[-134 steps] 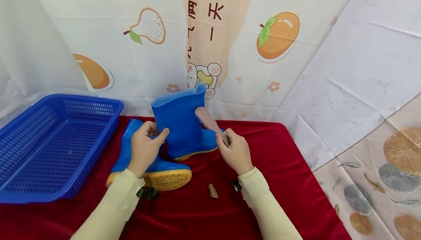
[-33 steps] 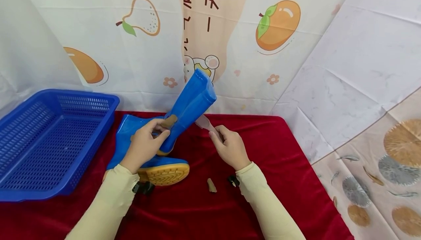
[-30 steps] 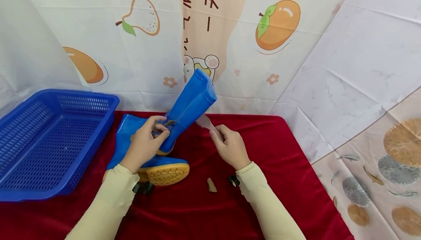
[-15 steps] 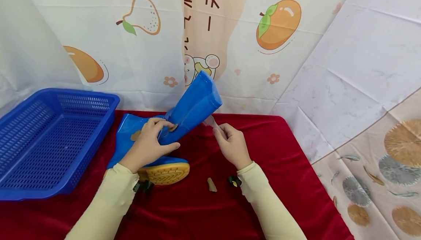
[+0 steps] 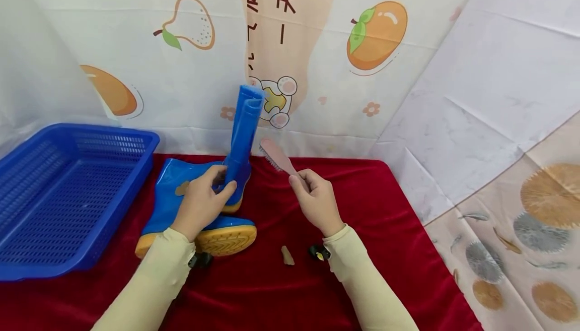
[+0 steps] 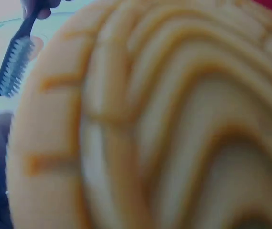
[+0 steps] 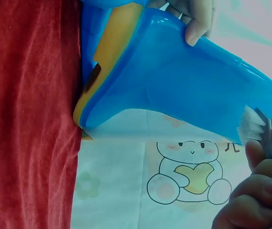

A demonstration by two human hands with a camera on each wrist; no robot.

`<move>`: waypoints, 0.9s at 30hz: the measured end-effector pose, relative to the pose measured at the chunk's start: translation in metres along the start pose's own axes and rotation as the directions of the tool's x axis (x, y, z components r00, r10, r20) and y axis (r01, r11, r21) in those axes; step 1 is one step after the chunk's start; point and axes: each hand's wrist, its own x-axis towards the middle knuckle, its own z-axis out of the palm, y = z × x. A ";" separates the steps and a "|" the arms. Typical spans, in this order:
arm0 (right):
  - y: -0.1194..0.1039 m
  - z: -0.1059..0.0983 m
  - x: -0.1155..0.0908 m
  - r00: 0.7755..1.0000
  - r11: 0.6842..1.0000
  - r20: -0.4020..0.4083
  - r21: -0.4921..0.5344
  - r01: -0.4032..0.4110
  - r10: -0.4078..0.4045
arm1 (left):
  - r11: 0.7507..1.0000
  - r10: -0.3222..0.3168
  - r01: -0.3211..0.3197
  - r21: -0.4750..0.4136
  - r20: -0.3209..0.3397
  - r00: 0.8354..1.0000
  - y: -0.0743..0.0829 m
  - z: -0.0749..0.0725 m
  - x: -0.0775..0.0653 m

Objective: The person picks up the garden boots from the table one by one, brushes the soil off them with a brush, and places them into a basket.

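While the person's left hand (image 5: 201,205) pinched the upright boot (image 5: 243,144) low on its shaft, we saw the thumb on one side of the blue edge and the bent fingers on the other. We found that boot standing with its yellow sole on the red cloth (image 5: 353,210), its top leaning slightly to the right. We saw the right hand (image 5: 314,202) closed round the handle of the pink brush (image 5: 277,157), its fingers curled, the bristles turned toward the shaft. In the head view we noticed a gap between brush and boot; from the right wrist the two overlapped.

We saw the second boot (image 5: 169,202) lying on its side by the left hand, tread facing us, a brown patch (image 5: 183,188) on its blue shaft. A yellow tread, blurred, filled most of the left wrist view. At the left we had the blue basket (image 5: 81,205), and between the forearms a small tan piece (image 5: 287,255) lay on the cloth. Behind everything we saw a white backdrop (image 5: 317,64) printed with fruit and lettering.
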 end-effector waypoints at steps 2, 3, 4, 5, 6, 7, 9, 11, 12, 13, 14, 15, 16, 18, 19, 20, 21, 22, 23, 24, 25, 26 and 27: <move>0.000 0.002 0.000 1.000 1.000 0.004 0.023 -0.003 0.003 | 0.999 -0.019 0.018 -0.032 -0.040 0.999 0.005 0.002 0.000; 0.000 0.002 0.001 1.000 0.999 0.006 0.035 -0.003 0.003 | 0.999 -0.026 0.023 -0.047 -0.062 0.998 0.008 0.004 0.001; 0.001 0.003 0.001 1.000 0.999 0.007 0.044 -0.004 0.003 | 0.998 -0.031 0.026 -0.066 -0.085 0.996 0.013 0.006 0.001; 0.002 0.003 0.001 1.000 0.998 0.010 0.054 -0.008 0.007 | 0.996 -0.038 0.030 -0.079 -0.105 0.994 0.018 0.009 0.002; 0.003 0.004 0.001 1.000 0.998 0.015 0.068 -0.012 0.011 | 0.995 -0.044 0.033 -0.093 -0.120 0.992 0.023 0.013 0.003; 0.004 0.004 0.002 1.000 0.997 0.020 0.079 -0.022 0.020 | 0.993 -0.052 0.038 -0.110 -0.122 0.991 0.029 0.018 0.003; 0.006 0.004 0.003 0.998 0.992 0.035 0.117 -0.054 0.050 | 0.990 -0.064 0.051 -0.135 -0.096 0.993 0.038 0.029 0.003; 0.010 0.004 0.004 0.994 0.982 0.059 0.158 -0.102 0.094 | 0.986 -0.078 0.075 -0.151 -0.019 0.997 0.042 0.040 0.002; 0.011 0.004 0.004 0.990 0.974 0.072 0.185 -0.131 0.119 | 0.986 -0.077 0.081 -0.148 0.032 0.997 0.043 0.045 0.002; 0.012 0.003 0.004 0.986 0.965 0.083 0.209 -0.161 0.146 | 0.987 -0.075 0.086 -0.137 0.085 0.994 0.044 0.050 0.001; 0.013 0.003 0.005 0.981 0.953 0.093 0.235 -0.190 0.172 | 0.989 -0.070 0.086 -0.119 0.133 0.989 0.043 0.054 0.001; 0.015 0.003 0.005 0.976 0.944 0.098 0.252 -0.212 0.192 | 0.991 -0.062 0.082 -0.106 0.178 0.982 0.042 0.056 0.001; 0.016 0.002 0.005 0.972 0.935 0.100 0.267 -0.232 0.212 | 0.993 -0.051 0.072 -0.092 0.216 0.975 0.041 0.058 0.002; 0.017 0.001 0.005 0.965 0.917 0.099 0.303 -0.260 0.241 | 0.996 -0.032 0.052 -0.072 0.261 0.965 0.039 0.058 0.005; 0.018 0.001 0.005 0.963 0.912 0.098 0.312 -0.268 0.249 | 0.996 -0.035 0.056 -0.069 0.267 0.963 0.039 0.056 0.007; 0.018 0.001 0.006 0.963 0.908 0.098 0.319 -0.271 0.252 | 0.996 -0.042 0.063 -0.070 0.264 0.964 0.039 0.054 0.009; 0.018 0.001 0.006 0.963 0.908 0.099 0.321 -0.271 0.253 | 0.995 -0.054 0.074 -0.068 0.254 0.966 0.040 0.051 0.011; 0.018 0.000 0.006 0.963 0.907 0.101 0.323 -0.270 0.251 | 0.995 -0.066 0.083 -0.059 0.240 0.968 0.040 0.048 0.014; 0.018 0.000 0.006 0.963 0.909 0.105 0.319 -0.269 0.248 | 0.994 -0.081 0.094 -0.049 0.222 0.972 0.040 0.045 0.017; 0.018 0.001 0.006 0.964 0.912 0.108 0.311 -0.266 0.244 | 0.994 -0.092 0.102 -0.039 0.204 0.975 0.040 0.042 0.019; 0.018 0.001 0.007 0.964 0.915 0.109 0.305 -0.263 0.241 | 0.993 -0.102 0.110 -0.031 0.188 0.977 0.040 0.039 0.022; 0.018 0.002 0.007 0.965 0.918 0.109 0.301 -0.259 0.237 | 0.993 -0.107 0.114 -0.029 0.176 0.979 0.040 0.036 0.025; 0.018 0.003 0.007 0.966 0.921 0.109 0.294 -0.257 0.235 | 0.992 -0.111 0.118 -0.033 0.169 0.979 0.039 0.034 0.028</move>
